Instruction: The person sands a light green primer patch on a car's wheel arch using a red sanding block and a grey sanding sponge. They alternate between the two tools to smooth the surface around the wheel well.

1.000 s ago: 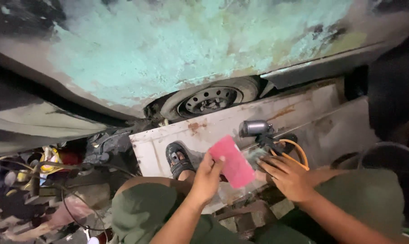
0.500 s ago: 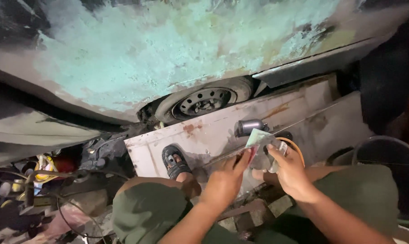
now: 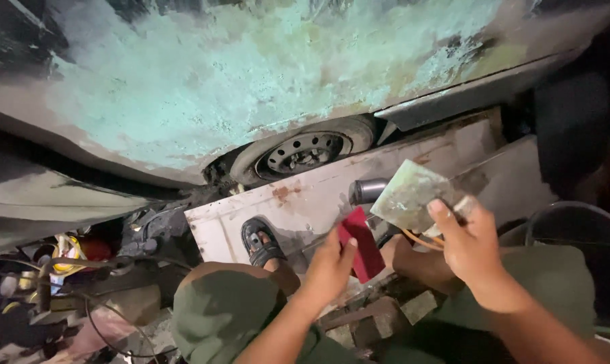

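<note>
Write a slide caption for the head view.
Left hand grips a red card, right hand a smeared putty blade, beside a car wheel.

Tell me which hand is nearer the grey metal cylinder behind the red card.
Right. The right hand holds a filler-smeared scraper blade whose edge reaches beside the cylinder. The left hand sits lower, gripping the red card below it.

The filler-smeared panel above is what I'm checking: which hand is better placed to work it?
Probably the right hand: it holds the flat putty blade raised toward the panel. The left hand holds a red card lower.
</note>
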